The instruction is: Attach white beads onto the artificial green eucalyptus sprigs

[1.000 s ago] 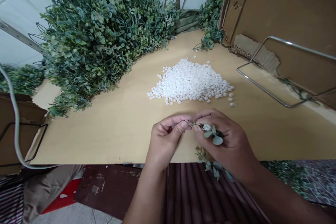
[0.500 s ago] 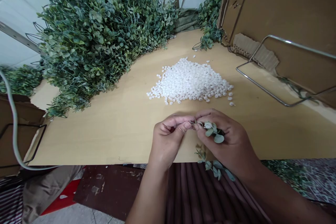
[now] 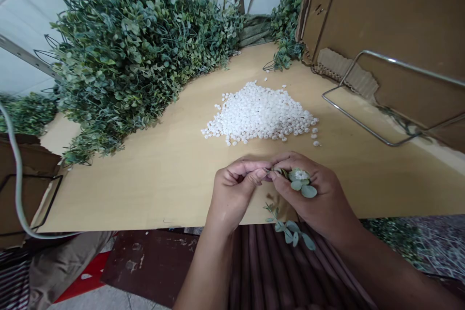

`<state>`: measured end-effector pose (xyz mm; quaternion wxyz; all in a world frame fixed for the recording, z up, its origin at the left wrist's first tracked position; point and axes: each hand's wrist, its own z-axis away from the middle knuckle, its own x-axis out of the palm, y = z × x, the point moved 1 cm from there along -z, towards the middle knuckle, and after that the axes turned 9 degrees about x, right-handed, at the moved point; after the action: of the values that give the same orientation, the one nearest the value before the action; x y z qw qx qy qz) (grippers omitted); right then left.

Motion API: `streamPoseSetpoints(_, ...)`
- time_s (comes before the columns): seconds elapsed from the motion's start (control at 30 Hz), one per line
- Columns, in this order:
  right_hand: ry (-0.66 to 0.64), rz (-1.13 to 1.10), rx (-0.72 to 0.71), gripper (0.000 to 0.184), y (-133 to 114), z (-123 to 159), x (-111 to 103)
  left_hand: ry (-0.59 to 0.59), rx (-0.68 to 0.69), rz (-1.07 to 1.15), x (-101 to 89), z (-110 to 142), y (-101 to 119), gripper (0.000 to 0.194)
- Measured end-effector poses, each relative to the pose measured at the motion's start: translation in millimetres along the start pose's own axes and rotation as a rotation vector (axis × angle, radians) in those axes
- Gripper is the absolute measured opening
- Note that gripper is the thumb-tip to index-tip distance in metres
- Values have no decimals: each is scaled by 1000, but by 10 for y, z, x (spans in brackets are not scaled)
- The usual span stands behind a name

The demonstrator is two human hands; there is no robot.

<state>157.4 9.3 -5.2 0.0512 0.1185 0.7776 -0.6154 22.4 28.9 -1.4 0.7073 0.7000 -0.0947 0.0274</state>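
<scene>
Up close in the head view, the left hand (image 3: 234,191) and right hand (image 3: 316,198) meet at the near edge of the wooden surface (image 3: 145,174), fingers of both pinched shut on a leafy sprig (image 3: 300,181) with a white bud. Its lower leaves dangle beneath. White beads (image 3: 259,114) lie heaped just beyond; greenery (image 3: 127,43) is piled at far left.

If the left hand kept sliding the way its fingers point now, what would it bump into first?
The left hand points rightward, fingertips pinching the sprig. Going straight on, it would almost at once meet the right hand, whose fingertips already nearly touch it; the white bead pile lies farther off, out of that line.
</scene>
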Motion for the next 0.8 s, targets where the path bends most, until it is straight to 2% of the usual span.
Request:
streamPoseSetpoints(0.37, 0, 11, 20, 13, 5, 5, -4, -40, -12, -86, 27, -18, 16, 3)
streamPoseSetpoints(0.47, 11, -14, 27, 9, 15, 7, 10, -48, 10, -69, 23, 0, 18, 9)
streamPoseSetpoints(0.57, 41, -30, 38, 7, 33, 12, 18, 36, 95, -138, -51, 79, 52, 19)
streamPoseSetpoints(0.63, 49, -52, 71, 8, 46, 12, 14, 78, 174, -252, -124, 164, 92, 17)
streamPoseSetpoints(0.7, 51, -71, 96, 10, 57, 9, 12, 11, 217, -360, -168, 256, 126, 13)
streamPoseSetpoints(0.8, 74, -53, 77, 12, 65, 9, 28, -201, 219, -456, -136, 366, 138, 18)
